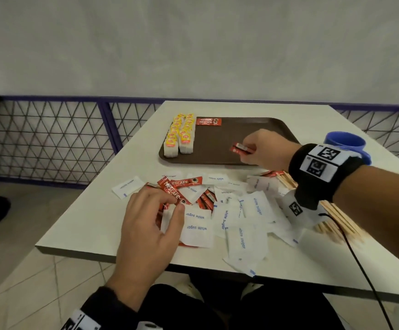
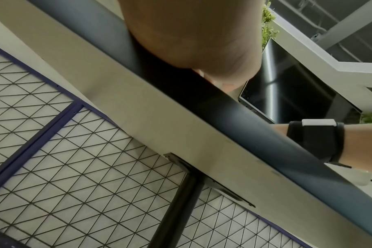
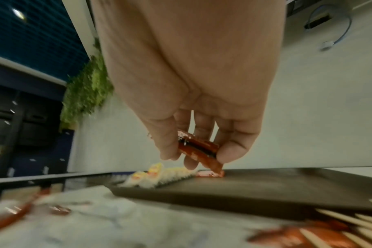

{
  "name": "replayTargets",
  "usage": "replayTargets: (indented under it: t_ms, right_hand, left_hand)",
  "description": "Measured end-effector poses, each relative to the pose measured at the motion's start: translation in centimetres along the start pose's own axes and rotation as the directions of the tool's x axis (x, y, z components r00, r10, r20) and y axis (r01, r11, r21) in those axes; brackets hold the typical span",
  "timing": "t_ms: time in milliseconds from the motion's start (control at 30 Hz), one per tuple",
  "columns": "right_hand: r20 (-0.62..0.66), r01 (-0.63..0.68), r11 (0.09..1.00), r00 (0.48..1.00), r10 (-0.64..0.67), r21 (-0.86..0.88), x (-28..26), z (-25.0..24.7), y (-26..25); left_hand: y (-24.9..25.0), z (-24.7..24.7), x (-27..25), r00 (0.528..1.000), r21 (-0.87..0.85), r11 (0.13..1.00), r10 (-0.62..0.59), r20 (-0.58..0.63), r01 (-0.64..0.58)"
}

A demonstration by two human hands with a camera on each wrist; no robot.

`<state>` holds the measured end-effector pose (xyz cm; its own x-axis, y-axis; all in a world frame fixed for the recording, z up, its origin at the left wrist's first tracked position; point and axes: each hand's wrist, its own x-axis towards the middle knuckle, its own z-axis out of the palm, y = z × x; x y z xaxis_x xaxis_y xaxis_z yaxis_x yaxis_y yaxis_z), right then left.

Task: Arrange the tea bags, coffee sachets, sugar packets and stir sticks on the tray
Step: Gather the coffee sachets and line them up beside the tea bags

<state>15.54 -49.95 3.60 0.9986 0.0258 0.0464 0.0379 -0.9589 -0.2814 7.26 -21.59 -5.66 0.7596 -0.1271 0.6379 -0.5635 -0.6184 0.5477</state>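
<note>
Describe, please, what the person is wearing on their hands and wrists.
Both hands are bare. The right wrist carries a wide black band with white square-patterned marker tags and a thin black cable trailing from it. The left wrist has a similar black band with white tags.

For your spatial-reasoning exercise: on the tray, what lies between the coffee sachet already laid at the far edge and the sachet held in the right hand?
Nothing: bare brown tray separates the laid sachet from the held sachet, seen in the head view.

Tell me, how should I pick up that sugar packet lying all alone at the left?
Pinch the sugar packet by its left short edge, coming from the left. It lies flat on the table, and that end is bare and clear of the pile.
</note>
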Motion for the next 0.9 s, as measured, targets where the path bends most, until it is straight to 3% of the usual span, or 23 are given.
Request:
replayTargets:
  t_ms: [67, 133, 233, 300, 433, 567, 633, 733, 800, 900]
  right_hand:
    - [-0.011, 0.074, 0.991, 0.997, -0.073, 0.108, -1.6, -1.0, -1.8]
    - [0.136, 0.18, 0.978, 0.972, -0.193, 0.103, -3.7, -1.4, -4.5]
    - [0.385, 0.35, 0.936, 0.86, -0.336, 0.035, -6.1, -0.4, -8.6]
    - [0.414, 0.376, 0.918, 0.821, -0.392, 0.124, -6.6, 0.3, -10.1]
    - [0.362, 0.234, 0.867, 0.837, -0.409, 0.439, -5.6, 0.8, -11.0]
    - [0.307, 0.03, 0.784, 0.911, -0.277, 0.62, -3.7, 0.9, -10.6]
    - [0.228, 0.022, 0.836, 0.958, -0.175, 0.548, -2.3, 1.1, -10.4]
    - [0.204, 0.136, 0.974, 0.963, -0.173, 0.182, -0.7, 2.2, -11.0]
    - [0.265, 0.195, 0.98, 0.944, -0.197, 0.033, 0.0, 3.3, -12.1]
    - [0.358, 0.214, 0.972, 0.919, -0.168, -0.095, 0.5, 5.0, -13.5]
  left_hand:
    - [0.1, 0.0, 0.0, 0.999, -0.042, 0.999, -0.03, -0.012, 0.03]
    - [0.3, -0.1, -0.1, 0.999, -0.087, 0.995, -0.05, -0.011, 0.049]
    - [0.5, -0.3, -0.2, 0.997, -0.113, 0.992, 0.056, 0.048, -0.05]
    - [0.3, -0.4, -0.4, 0.986, -0.115, 0.986, 0.134, 0.096, -0.123]
    - [-0.1, -0.6, -0.2, 0.995, -0.162, 0.982, 0.101, -0.016, -0.102]
    - [-1.5, -2.0, 0.5, 0.995, -0.128, 0.991, 0.032, -0.098, -0.044]
    - [-2.6, -3.1, 1.0, 0.98, -0.158, 0.977, -0.165, -0.114, 0.146]
    - [-3.8, -4.2, 1.8, 0.876, -0.432, 0.802, -0.479, -0.05, 0.413]
    - [-4.0, -4.6, 2.3, 0.852, -0.5, 0.739, -0.523, -0.004, 0.451]
    - [-3.8, -4.6, 2.5, 0.866, -0.487, 0.741, -0.495, 0.071, 0.463]
